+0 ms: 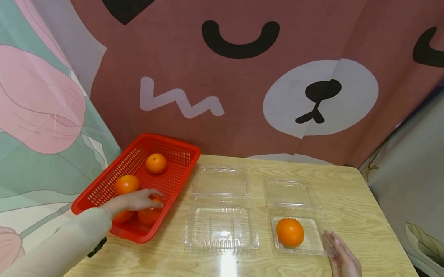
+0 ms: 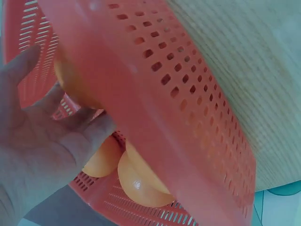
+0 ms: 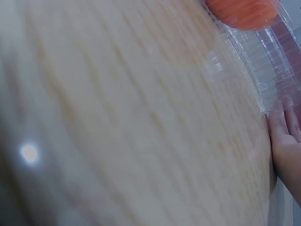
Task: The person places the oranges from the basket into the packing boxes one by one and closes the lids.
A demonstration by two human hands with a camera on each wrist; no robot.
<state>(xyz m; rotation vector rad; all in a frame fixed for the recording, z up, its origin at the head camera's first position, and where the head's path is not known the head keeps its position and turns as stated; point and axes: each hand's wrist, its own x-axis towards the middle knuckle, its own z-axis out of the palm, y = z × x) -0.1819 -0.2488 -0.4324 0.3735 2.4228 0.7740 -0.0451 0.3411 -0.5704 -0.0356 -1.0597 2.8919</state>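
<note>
In the head view my left hand (image 1: 137, 201) reaches into a red plastic basket (image 1: 183, 182), over an orange (image 1: 148, 216) near its front right corner. The left wrist view shows spread fingers beside an orange (image 2: 75, 82), partly hidden by the basket wall; firm contact is hard to judge. Other oranges lie in the basket, one orange (image 1: 156, 163) towards the back. My right hand (image 1: 345, 262) rests at the right edge of a clear plastic container (image 1: 311, 235), fingers straight against it. A single orange (image 1: 290, 232) sits inside that container, on the left.
Left of that container lies a second clear plastic container (image 1: 222, 228), its lid (image 1: 219, 182) folded back. The first one's lid (image 1: 288, 193) also lies open behind it. All stand on a wooden table (image 1: 155, 264), with a printed curtain (image 1: 244, 135) behind.
</note>
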